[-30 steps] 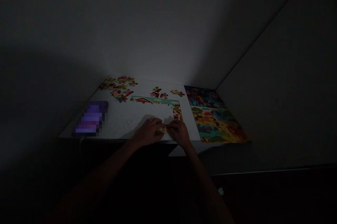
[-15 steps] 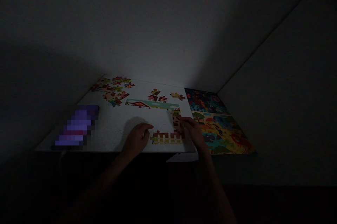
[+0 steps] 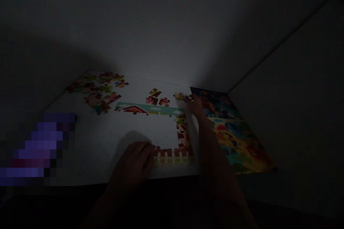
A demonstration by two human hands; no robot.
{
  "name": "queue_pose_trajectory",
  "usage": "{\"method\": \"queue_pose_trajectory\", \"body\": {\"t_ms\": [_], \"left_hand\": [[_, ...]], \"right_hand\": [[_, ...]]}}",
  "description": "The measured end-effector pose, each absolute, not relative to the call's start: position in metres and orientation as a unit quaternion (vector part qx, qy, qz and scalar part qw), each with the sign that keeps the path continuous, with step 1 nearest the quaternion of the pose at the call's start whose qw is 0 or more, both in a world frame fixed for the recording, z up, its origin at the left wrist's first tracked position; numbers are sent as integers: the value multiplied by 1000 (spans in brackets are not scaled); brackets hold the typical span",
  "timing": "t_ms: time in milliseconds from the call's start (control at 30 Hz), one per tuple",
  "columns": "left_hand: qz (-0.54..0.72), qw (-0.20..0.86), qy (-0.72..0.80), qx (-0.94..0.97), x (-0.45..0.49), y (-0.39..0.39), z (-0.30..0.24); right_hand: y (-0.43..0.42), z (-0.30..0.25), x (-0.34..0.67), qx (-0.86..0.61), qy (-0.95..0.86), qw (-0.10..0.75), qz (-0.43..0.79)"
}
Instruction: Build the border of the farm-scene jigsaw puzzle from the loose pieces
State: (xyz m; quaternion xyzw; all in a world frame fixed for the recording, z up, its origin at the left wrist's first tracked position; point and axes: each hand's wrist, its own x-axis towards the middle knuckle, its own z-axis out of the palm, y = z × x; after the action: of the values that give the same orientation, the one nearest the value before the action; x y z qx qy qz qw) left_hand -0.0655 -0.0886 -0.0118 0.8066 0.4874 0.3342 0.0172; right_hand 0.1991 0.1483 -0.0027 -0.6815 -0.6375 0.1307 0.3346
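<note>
Right hand (image 3: 197, 108) has moved off the fence corner and out to the back of the table (image 3: 107, 136). Its fingertips are at a small loose piece (image 3: 180, 96), touching or just over it; too dark to tell if it's pinched. That piece lies near the back edge, just left of the finished puzzle (image 3: 236, 139).

Left hand (image 3: 133, 166) is flat, fingers out, holding nothing, with its tips against the left end of the fence strip (image 3: 173, 157) at the near edge. The strip joins a side column (image 3: 182, 132) running up to the red-roof strip (image 3: 145, 109).

Two more loose pieces (image 3: 157, 99) sit left of the reached one, and the pile (image 3: 98, 89) is far left.
</note>
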Motion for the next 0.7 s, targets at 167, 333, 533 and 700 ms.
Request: {"method": "queue_pose_trajectory", "body": {"t_ms": [167,333,533,700], "left_hand": [[339,21,486,805,-65,-90,-8],[342,22,488,802,-64,-90,-6],[344,26,488,802,-64,-92,-6],[353,18,488,798,-64,-92,-7]], "right_hand": [[166,-4,178,-607,-719,299,157],[164,0,151,-562,-762,237,218],[157,-6,139,-545,-794,212,163],[153,-13,137,-541,-791,246,142]]}}
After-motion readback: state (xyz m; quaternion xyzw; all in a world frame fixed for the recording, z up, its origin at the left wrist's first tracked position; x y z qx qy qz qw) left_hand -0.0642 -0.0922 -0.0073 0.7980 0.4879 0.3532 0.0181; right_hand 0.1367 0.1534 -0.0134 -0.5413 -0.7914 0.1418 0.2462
